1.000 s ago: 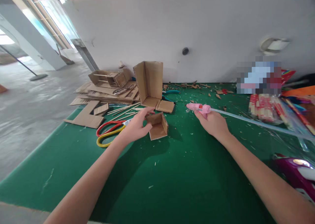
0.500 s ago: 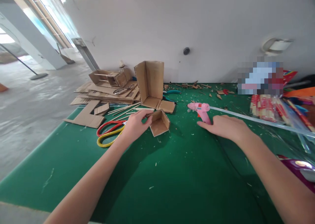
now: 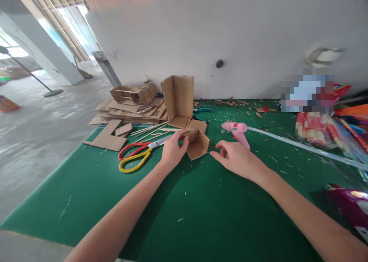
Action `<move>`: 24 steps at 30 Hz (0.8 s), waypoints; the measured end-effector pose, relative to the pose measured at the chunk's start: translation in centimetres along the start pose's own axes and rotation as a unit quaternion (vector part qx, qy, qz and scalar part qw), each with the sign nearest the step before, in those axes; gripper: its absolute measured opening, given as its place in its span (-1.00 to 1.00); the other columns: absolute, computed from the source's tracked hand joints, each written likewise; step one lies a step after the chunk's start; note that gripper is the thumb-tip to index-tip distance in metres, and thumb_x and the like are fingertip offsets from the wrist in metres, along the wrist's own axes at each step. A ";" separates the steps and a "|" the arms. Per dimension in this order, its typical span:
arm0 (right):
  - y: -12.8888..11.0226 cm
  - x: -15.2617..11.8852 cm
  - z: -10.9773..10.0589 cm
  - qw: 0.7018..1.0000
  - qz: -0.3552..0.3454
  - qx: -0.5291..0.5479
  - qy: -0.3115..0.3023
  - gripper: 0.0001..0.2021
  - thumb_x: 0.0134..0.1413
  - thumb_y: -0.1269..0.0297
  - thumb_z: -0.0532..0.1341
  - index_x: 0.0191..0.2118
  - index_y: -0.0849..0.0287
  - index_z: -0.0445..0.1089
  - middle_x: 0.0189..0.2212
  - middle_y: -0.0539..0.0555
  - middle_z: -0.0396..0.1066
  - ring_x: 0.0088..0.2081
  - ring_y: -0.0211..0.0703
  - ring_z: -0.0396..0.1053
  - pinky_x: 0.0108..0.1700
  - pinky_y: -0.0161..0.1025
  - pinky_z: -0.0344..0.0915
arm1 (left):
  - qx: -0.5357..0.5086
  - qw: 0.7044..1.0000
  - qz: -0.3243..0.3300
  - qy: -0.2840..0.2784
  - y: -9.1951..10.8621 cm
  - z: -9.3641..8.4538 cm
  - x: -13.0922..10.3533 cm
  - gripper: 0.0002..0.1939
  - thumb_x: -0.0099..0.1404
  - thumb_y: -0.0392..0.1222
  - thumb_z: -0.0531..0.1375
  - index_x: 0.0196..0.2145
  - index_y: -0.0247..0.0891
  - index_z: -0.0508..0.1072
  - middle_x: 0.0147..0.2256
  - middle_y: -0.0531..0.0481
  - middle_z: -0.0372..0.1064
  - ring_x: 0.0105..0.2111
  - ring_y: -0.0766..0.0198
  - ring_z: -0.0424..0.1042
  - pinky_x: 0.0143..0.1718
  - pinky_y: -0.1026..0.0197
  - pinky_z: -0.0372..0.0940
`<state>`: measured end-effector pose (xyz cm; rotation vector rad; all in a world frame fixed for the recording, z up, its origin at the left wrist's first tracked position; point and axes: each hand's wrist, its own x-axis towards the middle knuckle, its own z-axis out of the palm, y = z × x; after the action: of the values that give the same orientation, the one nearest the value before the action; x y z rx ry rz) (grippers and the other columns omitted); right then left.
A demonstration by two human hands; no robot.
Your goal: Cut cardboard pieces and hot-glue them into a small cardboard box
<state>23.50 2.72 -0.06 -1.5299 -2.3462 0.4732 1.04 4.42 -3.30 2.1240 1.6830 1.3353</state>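
My left hand (image 3: 174,150) pinches the left edge of a small open cardboard box (image 3: 198,145) above the green table. To the right of that box, my right hand (image 3: 234,157) is empty, its thumb and fingers apart and its thumb close to the box's lower right corner. The pink glue gun (image 3: 240,133) lies just behind my right hand, with a long clear glue stick (image 3: 299,147) in its back. Left of my left hand are scissors (image 3: 135,158) with one red and one yellow handle. A taller folded cardboard piece (image 3: 182,101) stands behind the small box.
Flat cardboard pieces (image 3: 115,139), thin wooden sticks (image 3: 146,131) and a cardboard model (image 3: 129,95) lie at the back left. Teal-handled pliers (image 3: 203,109) and scraps are near the wall. Packed sticks (image 3: 313,129) and a purple object (image 3: 346,204) are at the right.
My right hand has moved left, away from the glue gun, to beside the small box. My left hand and the box have shifted slightly right. The view has shifted a little.
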 end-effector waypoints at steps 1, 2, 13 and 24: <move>0.0 0.2 0.4 0.999 0.003 0.031 0.012 -0.66 0.15 0.01 0.09 -0.24 0.19 0.40 -0.51 0.05 0.44 -0.51 -0.19 0.37 -0.50 -0.26 0.17 | 0.008 1.000 0.002 -0.002 0.1 0.0 0.0 -0.77 0.26 -0.24 0.10 -0.12 -0.20 0.42 -0.31 0.00 0.53 -0.32 0.24 0.51 -0.31 0.25 0.37; 0.0 0.3 0.9 0.998 0.003 0.061 0.023 -0.69 0.16 0.04 0.10 -0.27 0.19 0.40 -0.52 0.03 0.43 -0.52 -0.21 0.36 -0.50 -0.27 0.17 | 0.016 1.000 0.004 -0.005 0.2 0.0 -0.1 -0.77 0.27 -0.25 0.09 -0.12 -0.20 0.42 -0.31 -0.01 0.53 -0.32 0.23 0.51 -0.30 0.25 0.36; 0.0 1.3 4.0 0.984 -0.039 0.121 0.128 -0.75 0.21 0.22 0.06 -0.47 0.17 0.29 -0.63 -0.03 0.27 -0.58 -0.26 0.20 -0.48 -0.28 0.05 | 0.018 1.000 -0.002 -0.011 0.3 0.1 -0.1 -0.79 0.26 -0.26 0.09 -0.17 -0.21 0.44 -0.40 0.03 0.51 -0.38 0.27 0.50 -0.37 0.31 0.29; -0.2 1.3 3.7 0.991 -0.017 0.090 0.098 -0.76 0.21 0.24 0.04 -0.48 0.15 0.23 -0.61 -0.02 0.27 -0.57 -0.24 0.22 -0.47 -0.30 0.06 | 0.026 0.999 0.029 -0.021 0.1 -0.1 0.2 -0.78 0.28 -0.24 0.06 -0.17 -0.22 0.45 -0.40 0.00 0.52 -0.41 0.23 0.49 -0.40 0.28 0.30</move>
<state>21.25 3.47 -3.22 -1.3845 -2.1148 0.4884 1.04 4.50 -3.10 2.2292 1.6714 1.2655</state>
